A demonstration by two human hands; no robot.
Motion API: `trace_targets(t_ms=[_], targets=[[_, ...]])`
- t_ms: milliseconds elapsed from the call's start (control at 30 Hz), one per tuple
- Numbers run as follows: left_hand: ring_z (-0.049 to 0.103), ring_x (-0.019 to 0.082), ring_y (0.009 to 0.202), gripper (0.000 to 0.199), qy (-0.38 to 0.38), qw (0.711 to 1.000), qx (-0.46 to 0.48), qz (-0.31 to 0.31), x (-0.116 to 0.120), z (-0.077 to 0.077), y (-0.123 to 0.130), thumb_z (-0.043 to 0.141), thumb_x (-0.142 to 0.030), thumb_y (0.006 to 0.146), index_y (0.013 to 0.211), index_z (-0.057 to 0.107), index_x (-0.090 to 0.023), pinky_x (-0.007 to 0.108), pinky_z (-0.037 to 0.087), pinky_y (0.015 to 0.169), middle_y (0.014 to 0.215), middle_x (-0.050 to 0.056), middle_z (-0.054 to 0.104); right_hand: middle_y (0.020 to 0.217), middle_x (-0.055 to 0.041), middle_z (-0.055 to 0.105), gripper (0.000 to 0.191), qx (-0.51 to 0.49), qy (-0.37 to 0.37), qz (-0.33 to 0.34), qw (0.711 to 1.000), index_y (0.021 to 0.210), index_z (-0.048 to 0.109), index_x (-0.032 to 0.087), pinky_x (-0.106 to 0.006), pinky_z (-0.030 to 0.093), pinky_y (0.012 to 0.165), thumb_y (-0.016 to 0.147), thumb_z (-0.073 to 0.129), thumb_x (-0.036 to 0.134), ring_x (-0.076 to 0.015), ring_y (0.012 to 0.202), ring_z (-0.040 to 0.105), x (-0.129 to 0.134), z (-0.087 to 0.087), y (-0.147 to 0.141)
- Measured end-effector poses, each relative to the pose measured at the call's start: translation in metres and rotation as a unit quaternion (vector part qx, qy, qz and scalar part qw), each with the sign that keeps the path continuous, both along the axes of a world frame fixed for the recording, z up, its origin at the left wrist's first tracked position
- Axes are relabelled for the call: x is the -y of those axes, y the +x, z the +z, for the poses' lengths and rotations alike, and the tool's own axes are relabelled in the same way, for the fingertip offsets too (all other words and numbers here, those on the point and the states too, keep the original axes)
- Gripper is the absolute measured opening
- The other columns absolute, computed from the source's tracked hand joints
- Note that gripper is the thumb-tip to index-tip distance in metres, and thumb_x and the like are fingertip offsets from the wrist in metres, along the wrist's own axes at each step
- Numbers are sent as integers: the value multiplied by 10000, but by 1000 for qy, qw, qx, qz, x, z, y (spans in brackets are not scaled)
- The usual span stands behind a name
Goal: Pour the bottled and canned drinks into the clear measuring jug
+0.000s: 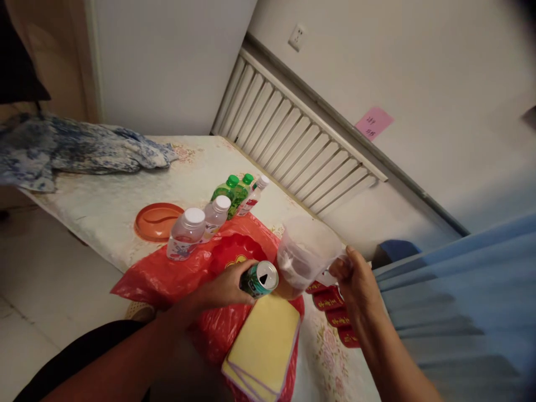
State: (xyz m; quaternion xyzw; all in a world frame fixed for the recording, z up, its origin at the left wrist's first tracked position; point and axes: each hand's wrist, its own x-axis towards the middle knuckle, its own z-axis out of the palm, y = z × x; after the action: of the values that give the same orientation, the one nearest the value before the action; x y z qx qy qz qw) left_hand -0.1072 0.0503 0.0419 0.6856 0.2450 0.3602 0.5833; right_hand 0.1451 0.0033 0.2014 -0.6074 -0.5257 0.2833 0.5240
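My left hand [229, 283] is wrapped round a green drink can [254, 280], tilted so that its opened top faces right. Close beside it, my right hand [354, 276] grips the handle of a translucent plastic jug [307, 254]. Whether the jug holds any liquid is hard to make out. Below the can lies a folded yellow cloth [264, 343] on a red plastic bag [167, 279]. A red scalloped dish [234, 251] sits on the bag behind my left hand, which partly covers it.
Clear bottles with white caps [186, 237] and green-capped bottles [238, 195] stand beyond the dish. An orange lid [157, 222] lies at left. Several red cans [337, 317] are partly hidden by my right hand. A radiator [293, 128] and blue curtain [464, 290] border the table.
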Motion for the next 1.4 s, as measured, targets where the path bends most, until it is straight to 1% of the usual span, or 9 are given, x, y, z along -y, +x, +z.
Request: trace_targets(t_ms=[100, 200, 333, 467, 567, 800, 900, 1133, 1400], targets=[[565, 302, 1216, 819, -18, 999, -4, -45, 3, -3, -4, 800, -213, 561, 1329, 515, -226, 384, 463, 1020, 1303, 54, 629, 476, 107, 238, 464, -100, 52, -39, 993, 585, 300, 246, -245, 246, 408, 805, 612, 511, -76, 395, 205, -13, -6, -16], [576, 308, 1204, 832, -34, 996, -3, -81, 5, -5, -6, 816, -196, 540, 1320, 528, -228, 381, 474, 997, 1299, 53, 637, 458, 118, 232, 486, -126, 52, -20, 990, 592, 274, 248, -235, 225, 400, 798, 608, 535, -66, 385, 180, -26, -16, -27], [596, 294, 1171, 768, -42, 992, 13, -114, 8, -5, -6, 819, -205, 573, 1294, 555, -219, 362, 475, 977, 1257, 50, 661, 446, 116, 253, 465, -152, 49, 3, 987, 594, 292, 245, -240, 245, 420, 809, 578, 541, -68, 384, 197, -40, -33, -36], [575, 297, 1204, 822, -59, 990, 20, -130, 10, -11, -3, 849, -234, 548, 1308, 534, -232, 370, 461, 1004, 1284, 50, 644, 434, 108, 283, 438, -207, 43, 6, 977, 577, 319, 238, -246, 256, 441, 775, 602, 508, -69, 389, 215, -49, -48, -49], [570, 302, 1209, 795, -57, 989, 17, -135, 10, -15, -2, 851, -253, 549, 1282, 546, -233, 396, 448, 1024, 1285, 56, 637, 418, 106, 273, 433, -225, 26, 12, 974, 557, 327, 237, -251, 246, 448, 755, 598, 511, -71, 387, 216, -52, -60, -58], [572, 312, 1203, 793, -47, 988, 2, -144, 14, -4, -2, 840, -258, 565, 1302, 549, -218, 407, 456, 1012, 1287, 77, 638, 407, 107, 292, 371, -286, 35, 15, 958, 563, 378, 226, -247, 252, 468, 773, 601, 436, -72, 394, 224, -57, -93, -61], [569, 317, 1204, 804, -35, 990, -5, -139, 15, -3, -1, 852, -270, 544, 1289, 557, -205, 426, 448, 1025, 1279, 81, 642, 404, 108, 290, 378, -299, 39, 19, 953, 555, 383, 223, -245, 265, 473, 785, 588, 443, -68, 392, 233, -57, -103, -60], [564, 317, 1201, 780, -18, 990, -13, -137, 14, -6, 4, 845, -275, 548, 1272, 567, -195, 449, 427, 1049, 1261, 78, 642, 404, 120, 259, 434, -286, 63, 24, 956, 546, 326, 234, -242, 274, 453, 822, 571, 462, -63, 367, 223, -57, -110, -60], [560, 308, 1201, 809, -10, 990, -26, -140, 15, -11, 18, 839, -181, 538, 1295, 556, -219, 417, 441, 1026, 1282, 55, 622, 438, 107, 275, 412, -233, 64, 42, 969, 561, 324, 241, -245, 305, 472, 865, 479, 472, -77, 393, 238, -56, -111, -56]])
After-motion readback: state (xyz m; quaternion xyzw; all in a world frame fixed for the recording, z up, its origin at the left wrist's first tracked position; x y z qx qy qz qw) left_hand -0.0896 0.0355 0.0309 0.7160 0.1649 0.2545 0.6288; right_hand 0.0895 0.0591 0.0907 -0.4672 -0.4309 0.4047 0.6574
